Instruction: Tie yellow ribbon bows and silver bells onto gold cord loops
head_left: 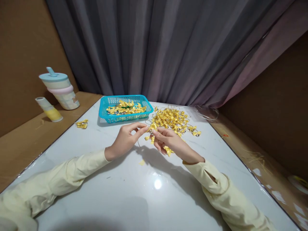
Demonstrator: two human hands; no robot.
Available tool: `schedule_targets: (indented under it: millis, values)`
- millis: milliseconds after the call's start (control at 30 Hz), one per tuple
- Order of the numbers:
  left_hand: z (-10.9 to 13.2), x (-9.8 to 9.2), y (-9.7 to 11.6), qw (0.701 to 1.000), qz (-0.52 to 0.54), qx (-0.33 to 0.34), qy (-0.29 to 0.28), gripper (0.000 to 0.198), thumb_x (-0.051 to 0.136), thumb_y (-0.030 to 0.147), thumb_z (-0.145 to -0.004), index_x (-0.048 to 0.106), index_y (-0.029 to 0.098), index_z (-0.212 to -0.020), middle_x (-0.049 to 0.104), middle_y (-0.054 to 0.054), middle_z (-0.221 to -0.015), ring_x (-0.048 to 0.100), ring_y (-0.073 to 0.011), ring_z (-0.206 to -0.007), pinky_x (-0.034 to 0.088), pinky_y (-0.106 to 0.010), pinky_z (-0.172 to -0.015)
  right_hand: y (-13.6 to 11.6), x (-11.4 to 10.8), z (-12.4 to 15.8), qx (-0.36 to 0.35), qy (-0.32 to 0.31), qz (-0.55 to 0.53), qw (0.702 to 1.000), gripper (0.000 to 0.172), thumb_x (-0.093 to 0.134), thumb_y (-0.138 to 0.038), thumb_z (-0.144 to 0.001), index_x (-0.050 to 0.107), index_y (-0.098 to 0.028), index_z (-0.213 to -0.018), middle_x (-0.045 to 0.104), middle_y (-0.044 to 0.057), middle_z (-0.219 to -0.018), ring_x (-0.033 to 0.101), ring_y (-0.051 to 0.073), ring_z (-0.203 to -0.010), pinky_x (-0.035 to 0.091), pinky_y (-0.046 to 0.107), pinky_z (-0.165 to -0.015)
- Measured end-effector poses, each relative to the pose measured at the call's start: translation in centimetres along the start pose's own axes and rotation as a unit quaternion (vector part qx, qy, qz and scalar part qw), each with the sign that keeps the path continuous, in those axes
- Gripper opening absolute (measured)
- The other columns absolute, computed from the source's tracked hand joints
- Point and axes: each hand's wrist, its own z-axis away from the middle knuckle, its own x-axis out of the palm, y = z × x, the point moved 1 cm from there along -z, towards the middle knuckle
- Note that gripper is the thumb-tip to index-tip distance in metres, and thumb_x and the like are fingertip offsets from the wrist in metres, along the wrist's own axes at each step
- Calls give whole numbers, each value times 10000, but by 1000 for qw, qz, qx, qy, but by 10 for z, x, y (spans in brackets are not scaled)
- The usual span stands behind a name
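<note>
Between my two hands, above the white table, is a yellow ribbon bow (153,127) with what looks like a small silvery bell under it. My left hand (127,138) pinches its left side with thumb and fingertips. From the right, my right hand (170,142) grips the bow between thumb and fingers. A thin cord hangs down near my left fingertips. Just behind my hands lies a pile of similar yellow bows (170,118) with silvery bells and thin loops. My right hand covers part of the pile's near edge.
A blue mesh basket (102,110) holding more bows stands behind my left hand. Several bows (82,124) lie at the table's left. Beyond that edge stand a lidded cup (64,93) and a yellow-and-white roll (49,110). A yellow scrap (141,162) lies in front of me.
</note>
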Motion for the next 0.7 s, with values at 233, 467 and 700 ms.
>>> schedule_targets:
  millis: [233, 467, 700]
  values:
    - [1, 0, -2, 1000, 23, -4, 3, 173, 552, 326, -844, 647, 182, -844, 696, -25, -857, 622, -152, -781, 467, -252, -639, 1, -9, 0, 13, -35, 45, 998, 310, 493, -449, -867, 544, -153, -791, 518, -49, -455, 444, 57, -351, 376, 172, -368]
    - [-1, 0, -3, 999, 40, -2, 7, 173, 557, 321, -840, 649, 175, -842, 692, -31, -829, 624, -147, -763, 490, -254, -659, 7, -21, -6, -61, 63, 188, 978, 261, 648, -375, -762, 510, -170, -847, 566, -21, -654, 501, 78, -494, 403, 202, -439]
    - [-1, 2, 2, 995, 85, -34, -32, 139, 552, 262, -840, 654, 167, -846, 677, -25, -786, 604, -120, -694, 491, -224, -620, 16, -11, -11, -112, 15, 22, 993, 506, 700, -242, -716, 430, -222, -1144, 583, 72, -1079, 584, 164, -959, 476, 330, -815]
